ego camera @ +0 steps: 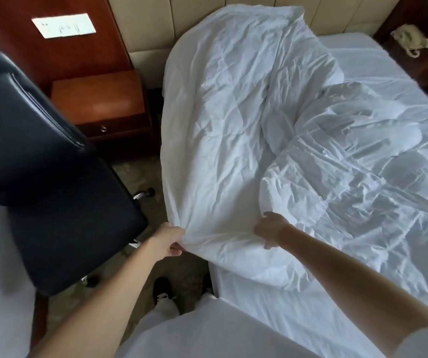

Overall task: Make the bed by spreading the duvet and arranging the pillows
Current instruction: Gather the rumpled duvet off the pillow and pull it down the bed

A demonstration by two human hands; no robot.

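Note:
A crumpled white duvet point(233, 120) lies heaped along the left side of the bed point(378, 60), reaching up to the headboard and hanging over the left edge. My left hand point(169, 240) grips a bunched edge of the duvet at the bed's near left side. A little to the right, my right hand point(269, 229) holds the same near edge, its fingers buried in the fabric. A second rumpled fold of duvet point(363, 177) covers the bed's right half. No pillow shows as a separate shape.
A black office chair point(47, 177) stands close on the left, next to a wooden nightstand point(99, 99). Another nightstand with a cream telephone point(412, 40) is at the far right. A padded beige headboard point(151, 24) runs behind. My feet point(162, 290) stand in the narrow floor gap.

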